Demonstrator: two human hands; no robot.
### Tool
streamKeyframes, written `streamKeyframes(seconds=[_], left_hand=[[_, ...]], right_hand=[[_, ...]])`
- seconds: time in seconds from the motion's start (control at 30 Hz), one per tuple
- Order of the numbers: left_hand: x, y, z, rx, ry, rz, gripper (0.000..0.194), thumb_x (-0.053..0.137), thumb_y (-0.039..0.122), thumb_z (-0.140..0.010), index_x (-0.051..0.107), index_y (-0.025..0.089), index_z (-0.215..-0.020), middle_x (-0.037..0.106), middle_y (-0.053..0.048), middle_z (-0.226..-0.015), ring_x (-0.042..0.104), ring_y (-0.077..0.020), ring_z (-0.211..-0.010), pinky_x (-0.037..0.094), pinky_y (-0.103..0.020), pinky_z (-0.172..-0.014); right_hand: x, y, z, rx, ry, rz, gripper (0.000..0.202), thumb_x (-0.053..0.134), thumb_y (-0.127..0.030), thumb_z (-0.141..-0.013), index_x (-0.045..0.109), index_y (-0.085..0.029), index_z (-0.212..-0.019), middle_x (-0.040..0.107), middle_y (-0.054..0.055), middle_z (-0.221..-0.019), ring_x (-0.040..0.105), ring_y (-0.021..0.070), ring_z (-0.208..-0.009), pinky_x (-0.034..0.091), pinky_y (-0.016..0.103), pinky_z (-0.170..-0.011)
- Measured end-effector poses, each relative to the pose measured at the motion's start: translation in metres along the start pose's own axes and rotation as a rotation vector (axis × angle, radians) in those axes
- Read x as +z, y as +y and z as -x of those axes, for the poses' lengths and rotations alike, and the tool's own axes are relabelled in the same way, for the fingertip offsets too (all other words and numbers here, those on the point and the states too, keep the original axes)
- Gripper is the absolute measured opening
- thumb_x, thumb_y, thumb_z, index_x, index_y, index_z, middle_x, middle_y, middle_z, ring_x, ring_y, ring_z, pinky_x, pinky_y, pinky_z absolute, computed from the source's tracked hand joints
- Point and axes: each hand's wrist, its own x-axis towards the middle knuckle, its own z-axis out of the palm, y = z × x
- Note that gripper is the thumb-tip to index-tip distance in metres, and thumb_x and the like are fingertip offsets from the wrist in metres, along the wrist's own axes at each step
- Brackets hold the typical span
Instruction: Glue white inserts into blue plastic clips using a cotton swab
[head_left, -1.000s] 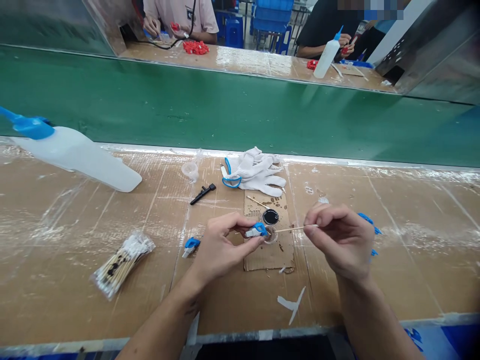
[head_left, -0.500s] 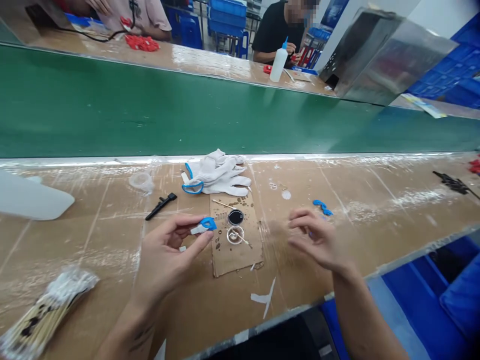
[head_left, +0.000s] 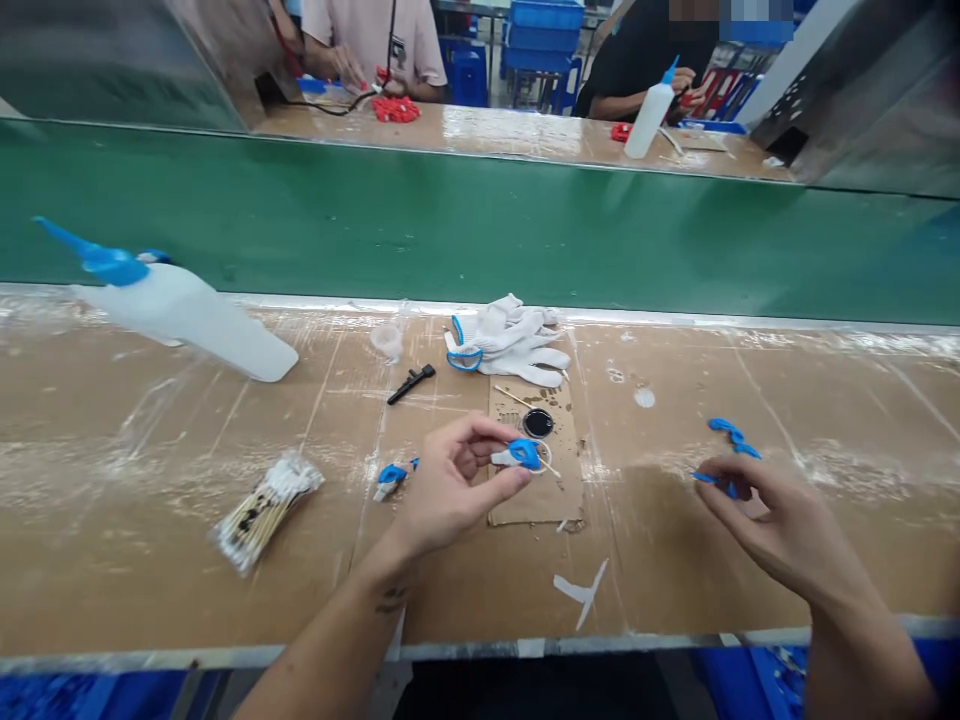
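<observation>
My left hand (head_left: 457, 485) is closed, pinching a small blue-and-white plastic part (head_left: 523, 453) between thumb and fingers. The part hangs over a cardboard piece (head_left: 525, 508), partly covering a small cup with a cotton swab (head_left: 552, 467). Behind it sits a round dish of black liquid (head_left: 538, 423). My right hand (head_left: 772, 525) is low at the right, thumb and index finger closed on a small blue plastic piece (head_left: 703, 478). Its fingers partly hide more blue there. More blue pieces (head_left: 725, 429) lie just beyond its fingertips.
White gloves (head_left: 514, 342) lie behind the cardboard. Leftward are a black plastic part (head_left: 411, 384), another blue-and-white part (head_left: 390, 481), bagged cotton swabs (head_left: 268, 508) and a tilted squeeze bottle (head_left: 195, 315). A green strip (head_left: 450, 220) crosses behind; two people work beyond it.
The view has swung left, bringing the whole squeeze bottle into sight. My left hand has carried its part right, over the cup. My right hand has moved rightward and its fingers have closed together.
</observation>
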Motion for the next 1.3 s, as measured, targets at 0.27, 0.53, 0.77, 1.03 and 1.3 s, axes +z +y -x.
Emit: streamKeyframes(seconds=[0.27, 0.53, 0.77, 1.03, 1.3], left_hand=[[0.004, -0.002, 0.003, -0.017, -0.068, -0.016, 0.025, 0.083, 0.014, -0.074, 0.072, 0.015, -0.096, 0.080, -0.010, -0.095, 0.078, -0.0197, -0.084, 0.067, -0.027, -0.071], [0.006, 0.001, 0.005, -0.016, -0.068, -0.001, 0.023, 0.084, 0.012, -0.074, 0.077, 0.015, -0.096, 0.080, -0.008, -0.094, 0.077, -0.0176, -0.083, 0.065, -0.022, -0.066], [0.008, 0.000, 0.005, -0.053, -0.075, 0.022, 0.022, 0.084, 0.014, -0.074, 0.076, 0.016, -0.095, 0.078, -0.009, -0.095, 0.075, -0.0186, -0.082, 0.063, -0.023, -0.060], [0.012, -0.005, 0.004, 0.050, -0.021, 0.039, 0.024, 0.083, 0.008, -0.073, 0.075, 0.017, -0.093, 0.078, -0.008, -0.096, 0.077, -0.0192, -0.089, 0.065, -0.029, -0.079], [0.011, -0.010, 0.009, 0.162, -0.030, 0.092, 0.030, 0.087, 0.006, -0.074, 0.079, 0.022, -0.097, 0.080, -0.006, -0.104, 0.077, -0.0177, -0.095, 0.065, -0.026, -0.084]], right_hand=[[0.024, -0.097, -0.045, -0.218, 0.153, -0.657, 0.026, 0.078, -0.003, -0.083, 0.079, -0.026, -0.095, 0.079, 0.004, -0.096, 0.076, 0.0194, -0.084, 0.064, 0.028, -0.070], [0.046, -0.129, -0.058, -0.079, -0.072, -0.963, 0.023, 0.078, -0.012, -0.089, 0.077, -0.025, -0.107, 0.071, 0.004, -0.090, 0.071, 0.0186, -0.083, 0.063, 0.028, -0.065], [0.044, -0.131, -0.057, -0.124, -0.137, -0.826, 0.021, 0.064, -0.012, -0.100, 0.076, -0.029, -0.108, 0.066, 0.004, -0.096, 0.067, 0.0175, -0.088, 0.057, 0.030, -0.070], [0.065, -0.143, -0.046, -0.070, 0.023, -0.787, 0.017, 0.062, -0.012, -0.101, 0.069, -0.027, -0.104, 0.067, 0.001, -0.092, 0.063, 0.0171, -0.086, 0.051, 0.030, -0.071], [0.075, -0.149, -0.042, -0.221, 0.193, -0.569, 0.028, 0.061, 0.000, -0.094, 0.068, -0.024, -0.105, 0.068, 0.002, -0.092, 0.063, 0.0184, -0.082, 0.051, 0.033, -0.071]])
